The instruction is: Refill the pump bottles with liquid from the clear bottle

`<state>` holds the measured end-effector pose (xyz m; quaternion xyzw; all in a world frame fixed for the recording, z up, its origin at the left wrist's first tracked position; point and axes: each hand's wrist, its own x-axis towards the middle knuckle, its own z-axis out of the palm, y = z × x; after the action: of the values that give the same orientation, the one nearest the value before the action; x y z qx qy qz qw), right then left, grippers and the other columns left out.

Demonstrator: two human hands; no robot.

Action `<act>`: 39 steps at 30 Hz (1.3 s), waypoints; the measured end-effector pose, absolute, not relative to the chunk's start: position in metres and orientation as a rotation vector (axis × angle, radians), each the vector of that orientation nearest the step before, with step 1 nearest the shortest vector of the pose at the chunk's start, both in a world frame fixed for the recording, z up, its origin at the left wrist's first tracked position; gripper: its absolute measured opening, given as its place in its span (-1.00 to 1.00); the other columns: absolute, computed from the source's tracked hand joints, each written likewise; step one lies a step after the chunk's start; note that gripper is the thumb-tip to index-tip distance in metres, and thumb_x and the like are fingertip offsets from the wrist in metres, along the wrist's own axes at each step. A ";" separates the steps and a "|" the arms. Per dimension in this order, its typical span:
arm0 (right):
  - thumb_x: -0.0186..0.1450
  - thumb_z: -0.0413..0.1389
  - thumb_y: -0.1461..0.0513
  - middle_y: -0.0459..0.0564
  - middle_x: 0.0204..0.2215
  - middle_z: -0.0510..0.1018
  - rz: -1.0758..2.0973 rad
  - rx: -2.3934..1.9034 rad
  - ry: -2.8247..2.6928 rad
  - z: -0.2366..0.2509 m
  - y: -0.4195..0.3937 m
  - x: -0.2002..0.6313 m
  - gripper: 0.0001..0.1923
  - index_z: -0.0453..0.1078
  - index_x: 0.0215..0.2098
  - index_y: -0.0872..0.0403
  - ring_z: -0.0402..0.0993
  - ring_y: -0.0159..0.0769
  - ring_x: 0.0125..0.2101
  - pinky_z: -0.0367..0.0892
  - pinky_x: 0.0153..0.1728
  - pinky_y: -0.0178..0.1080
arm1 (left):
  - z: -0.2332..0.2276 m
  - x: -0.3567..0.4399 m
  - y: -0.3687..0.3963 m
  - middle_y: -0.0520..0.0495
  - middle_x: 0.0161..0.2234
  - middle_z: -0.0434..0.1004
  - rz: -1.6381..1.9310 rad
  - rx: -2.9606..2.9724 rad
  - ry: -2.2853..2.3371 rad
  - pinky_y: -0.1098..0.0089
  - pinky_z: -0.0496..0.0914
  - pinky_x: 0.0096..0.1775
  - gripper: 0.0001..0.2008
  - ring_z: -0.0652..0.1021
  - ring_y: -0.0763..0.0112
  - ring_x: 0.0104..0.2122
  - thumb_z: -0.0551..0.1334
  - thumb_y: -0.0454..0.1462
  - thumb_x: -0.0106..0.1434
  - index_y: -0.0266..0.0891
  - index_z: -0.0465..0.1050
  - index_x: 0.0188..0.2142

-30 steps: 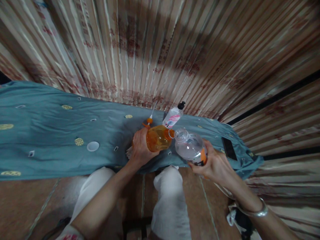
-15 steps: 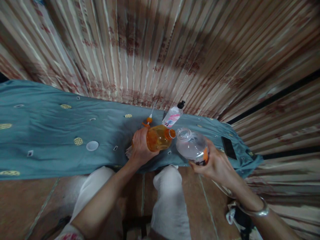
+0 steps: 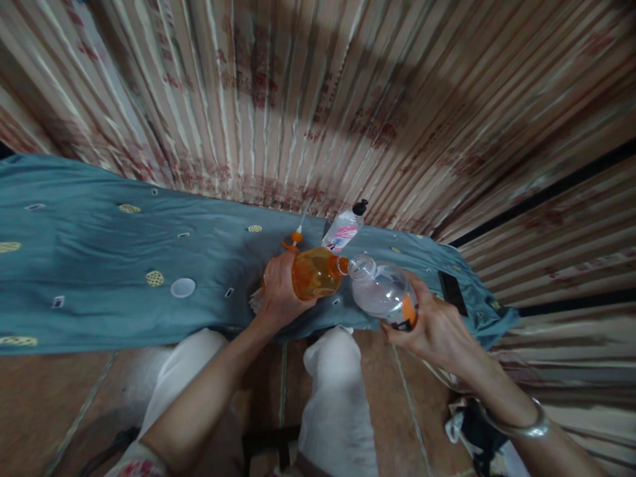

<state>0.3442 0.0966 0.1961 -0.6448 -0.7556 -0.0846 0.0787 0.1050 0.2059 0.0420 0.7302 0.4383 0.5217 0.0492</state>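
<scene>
Clear bottle (image 3: 382, 291) now tilting lower than half second ago, mouth touching orange bottle (image 3: 315, 273) mouth at frame centre. Left hand (image 3: 278, 291) clamping orange bottle; right hand (image 3: 437, 328) gripping clear bottle. White cap (image 3: 183, 287) lying left on blue cloth (image 3: 99, 265); curtain (image 3: 318, 99) hanging behind.

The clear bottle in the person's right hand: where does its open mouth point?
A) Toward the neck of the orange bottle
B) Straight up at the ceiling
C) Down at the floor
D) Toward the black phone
A: the clear bottle, tilted in the right hand, has its mouth right beside the neck of the orange bottle gripped by the left hand.
</scene>
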 end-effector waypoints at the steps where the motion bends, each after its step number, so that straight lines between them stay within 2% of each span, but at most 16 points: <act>1: 0.16 0.19 0.02 0.12 -0.35 0.67 -0.244 -1.926 -2.273 0.197 0.097 0.344 -0.16 0.14 0.28 0.29 0.64 -0.06 -0.41 0.48 -0.37 -0.18 | 0.042 0.105 0.206 -0.28 0.08 0.42 1.590 2.228 1.337 -0.01 0.42 0.10 -0.01 0.49 -0.07 0.08 0.47 -0.11 -0.05 -0.21 0.02 0.28; 7: 0.14 0.20 0.04 0.02 -0.44 0.64 -0.170 -1.961 -2.289 0.203 0.095 0.345 -0.22 0.19 0.23 0.24 0.61 -0.11 -0.51 0.42 -0.47 -0.23 | 0.039 0.108 0.207 -0.29 0.08 0.42 1.626 2.233 1.351 -0.02 0.42 0.10 0.01 0.50 -0.09 0.07 0.48 -0.08 -0.06 -0.22 0.03 0.29; 12: 0.15 0.18 0.05 0.02 -0.43 0.65 -0.067 -2.027 -2.287 0.208 0.095 0.343 -0.24 0.20 0.23 0.22 0.63 -0.10 -0.46 0.43 -0.43 -0.23 | 0.038 0.107 0.206 -0.32 0.10 0.42 1.600 2.218 1.341 -0.04 0.41 0.11 -0.02 0.49 -0.10 0.08 0.48 -0.09 -0.06 -0.24 0.08 0.27; 16: 0.12 0.19 0.04 0.00 -0.46 0.64 0.015 -2.088 -2.264 0.212 0.097 0.340 -0.23 0.23 0.22 0.22 0.62 -0.09 -0.50 0.41 -0.46 -0.23 | 0.040 0.108 0.205 -0.32 0.09 0.43 1.637 2.187 1.312 -0.05 0.38 0.13 -0.06 0.50 -0.08 0.08 0.47 -0.11 -0.06 -0.25 0.11 0.26; 25: 0.09 0.20 0.05 0.14 -0.24 0.68 0.097 -2.080 -2.287 0.221 0.099 0.341 -0.15 0.17 0.26 0.25 0.66 -0.04 -0.32 0.47 -0.32 -0.19 | 0.042 0.108 0.206 -0.32 0.07 0.44 1.635 2.252 1.325 -0.04 0.41 0.10 -0.04 0.51 -0.09 0.05 0.47 -0.15 -0.09 -0.28 0.09 0.25; 28: 0.08 0.19 0.05 0.08 -0.29 0.68 0.137 -2.089 -2.294 0.226 0.099 0.340 -0.18 0.19 0.25 0.22 0.65 -0.05 -0.34 0.45 -0.34 -0.20 | 0.041 0.108 0.205 -0.32 0.09 0.42 1.601 2.249 1.321 -0.05 0.39 0.12 -0.04 0.49 -0.08 0.07 0.46 -0.12 -0.06 -0.25 0.07 0.26; 33: 0.07 0.16 0.07 0.01 -0.42 0.66 0.159 -2.130 -2.278 0.234 0.098 0.337 -0.22 0.23 0.21 0.22 0.60 -0.12 -0.49 0.38 -0.45 -0.24 | 0.043 0.108 0.204 -0.28 0.08 0.43 1.553 2.257 1.352 -0.01 0.38 0.12 -0.04 0.49 -0.07 0.07 0.46 -0.12 -0.06 -0.21 0.05 0.26; 39: 0.06 0.16 0.07 -0.01 -0.41 0.65 0.166 -2.175 -2.309 0.238 0.097 0.340 -0.21 0.22 0.22 0.23 0.61 -0.13 -0.47 0.37 -0.43 -0.26 | 0.043 0.109 0.203 -0.29 0.08 0.42 1.569 2.279 1.348 0.01 0.38 0.11 -0.05 0.49 -0.05 0.06 0.45 -0.12 -0.04 -0.22 0.04 0.26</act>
<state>0.3398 0.0969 0.2384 -0.6846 -0.7268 0.0521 -0.0175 0.1089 0.2034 0.0427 0.7402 0.4376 0.5095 0.0320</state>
